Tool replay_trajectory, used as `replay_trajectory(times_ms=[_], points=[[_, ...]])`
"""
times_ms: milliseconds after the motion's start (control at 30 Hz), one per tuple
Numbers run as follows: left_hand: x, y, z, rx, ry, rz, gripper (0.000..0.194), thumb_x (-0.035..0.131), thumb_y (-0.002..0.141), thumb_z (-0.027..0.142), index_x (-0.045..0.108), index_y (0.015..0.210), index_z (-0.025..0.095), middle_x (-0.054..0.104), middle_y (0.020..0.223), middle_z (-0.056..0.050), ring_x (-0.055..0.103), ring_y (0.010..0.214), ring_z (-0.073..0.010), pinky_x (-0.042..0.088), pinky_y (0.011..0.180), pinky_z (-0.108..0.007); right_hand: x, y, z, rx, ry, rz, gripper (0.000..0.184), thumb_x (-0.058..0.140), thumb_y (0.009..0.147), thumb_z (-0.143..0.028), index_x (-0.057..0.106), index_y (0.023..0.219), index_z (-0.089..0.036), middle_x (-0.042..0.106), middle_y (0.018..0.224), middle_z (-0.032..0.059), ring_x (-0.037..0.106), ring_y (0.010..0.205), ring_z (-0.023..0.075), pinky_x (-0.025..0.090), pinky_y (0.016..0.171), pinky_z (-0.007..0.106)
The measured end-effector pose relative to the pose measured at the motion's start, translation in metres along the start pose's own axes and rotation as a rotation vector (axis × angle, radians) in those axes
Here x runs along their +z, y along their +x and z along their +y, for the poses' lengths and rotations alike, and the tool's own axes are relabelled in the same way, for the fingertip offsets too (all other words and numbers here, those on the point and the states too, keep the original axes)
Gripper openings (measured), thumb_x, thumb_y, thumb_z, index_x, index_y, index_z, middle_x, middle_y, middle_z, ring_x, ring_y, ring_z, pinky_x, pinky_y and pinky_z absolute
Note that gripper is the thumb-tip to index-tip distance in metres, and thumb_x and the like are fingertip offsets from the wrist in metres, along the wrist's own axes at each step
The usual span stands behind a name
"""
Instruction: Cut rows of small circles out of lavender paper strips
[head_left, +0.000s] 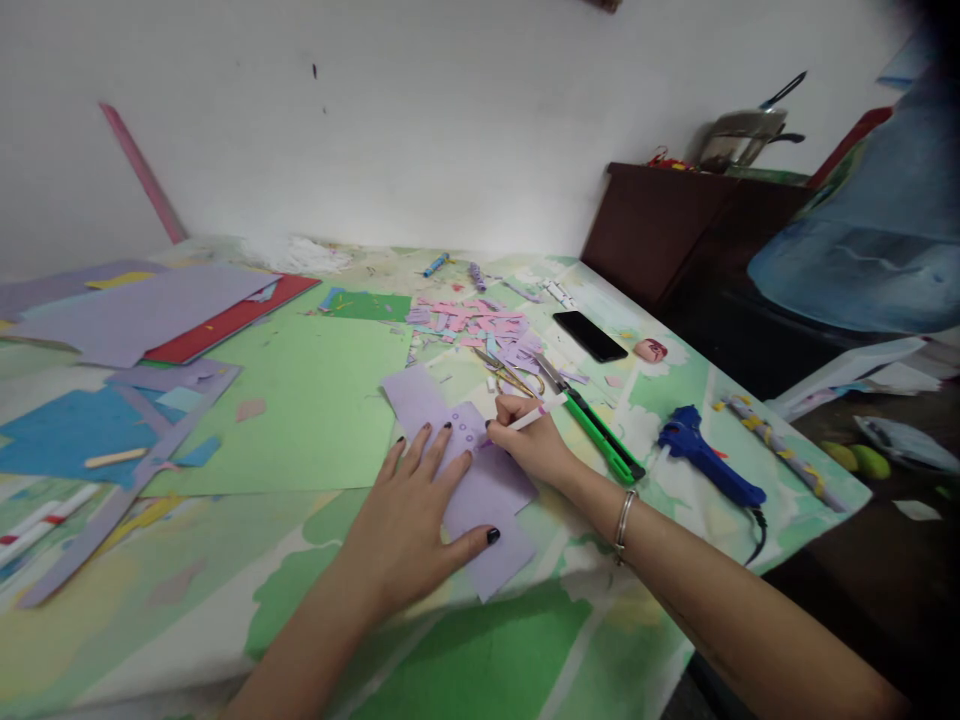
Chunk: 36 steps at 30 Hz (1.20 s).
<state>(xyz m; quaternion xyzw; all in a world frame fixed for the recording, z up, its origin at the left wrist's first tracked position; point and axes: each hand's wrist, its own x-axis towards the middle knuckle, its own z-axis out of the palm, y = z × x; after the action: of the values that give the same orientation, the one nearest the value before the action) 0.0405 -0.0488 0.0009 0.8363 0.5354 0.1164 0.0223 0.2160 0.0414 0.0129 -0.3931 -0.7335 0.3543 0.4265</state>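
Note:
A piece of lilac paper (491,490) lies on the table, with small purple circles drawn near its upper part. My left hand (416,510) rests flat on the paper's left side, its fingers spread. In my right hand (529,440) is a white marker pen (536,413), pinched so that its purple tip meets the paper beside the circles. Just beyond that hand are gold-handled scissors (514,375). A green box cutter (600,430) with its blade out lies to the right of the pen.
A light green sheet (300,400) spreads out left of the hands. Pink and lilac paper scraps (472,322) are heaped behind them. A black phone (590,335) and a blue glue gun (709,460) with a cord lie on the right. Coloured sheets (165,300) are stacked at the left.

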Motion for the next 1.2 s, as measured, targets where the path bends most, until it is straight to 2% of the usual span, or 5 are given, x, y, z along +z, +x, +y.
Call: replay_trajectory(times_ms=[133,500,800,1000,1200], points=[[-0.0001,0.0006,0.0002,-0.004,0.000,-0.005,0.072,0.046,0.081,0.067,0.044,0.137,0.022,0.027,0.154,-0.013,0.019,0.142,-0.0362,0.020,0.113,-0.057,0.0012,0.0004,0.0015,0.000,0.007,0.011,0.028,0.050,0.066,-0.016,0.027,0.051,-0.022,0.027,0.050,-0.0071,0.028,0.051,0.0095,0.023,0.049,0.024],[0.0001,0.0000,0.0000,0.008,0.002,0.012,0.075,0.046,0.081,0.067,0.038,0.141,0.022,0.027,0.154,-0.014,0.019,0.142,-0.0359,0.021,0.112,-0.057,0.0021,-0.0014,-0.0017,0.017,-0.005,-0.060,0.029,0.052,0.067,-0.017,0.028,0.051,-0.021,0.029,0.047,-0.0073,0.028,0.049,0.0091,0.022,0.048,0.024],[0.0001,-0.0001,-0.0004,0.003,-0.003,0.006,0.072,0.044,0.081,0.068,0.045,0.137,0.022,0.028,0.154,-0.013,0.019,0.142,-0.0362,0.021,0.112,-0.057,0.0002,0.0014,0.0019,0.033,0.015,0.027,0.025,0.048,0.064,-0.016,0.027,0.052,-0.021,0.027,0.050,-0.0071,0.028,0.051,0.0096,0.023,0.049,0.024],[-0.0007,0.0007,0.0006,-0.002,0.005,-0.010,0.073,0.045,0.081,0.068,0.043,0.138,0.021,0.027,0.154,-0.014,0.019,0.142,-0.0367,0.020,0.112,-0.058,0.0018,0.0009,0.0008,0.018,0.010,-0.003,0.027,0.051,0.066,-0.018,0.028,0.052,-0.021,0.028,0.050,-0.0069,0.028,0.052,0.0099,0.023,0.050,0.024],[0.0006,0.0001,-0.0005,0.008,-0.003,0.014,0.073,0.046,0.081,0.067,0.044,0.138,0.021,0.028,0.154,-0.013,0.020,0.142,-0.0365,0.021,0.112,-0.058,0.0013,0.0011,-0.0011,0.004,0.008,-0.010,0.027,0.049,0.062,-0.017,0.025,0.051,-0.021,0.027,0.050,-0.0067,0.026,0.053,0.0098,0.021,0.051,0.024]])
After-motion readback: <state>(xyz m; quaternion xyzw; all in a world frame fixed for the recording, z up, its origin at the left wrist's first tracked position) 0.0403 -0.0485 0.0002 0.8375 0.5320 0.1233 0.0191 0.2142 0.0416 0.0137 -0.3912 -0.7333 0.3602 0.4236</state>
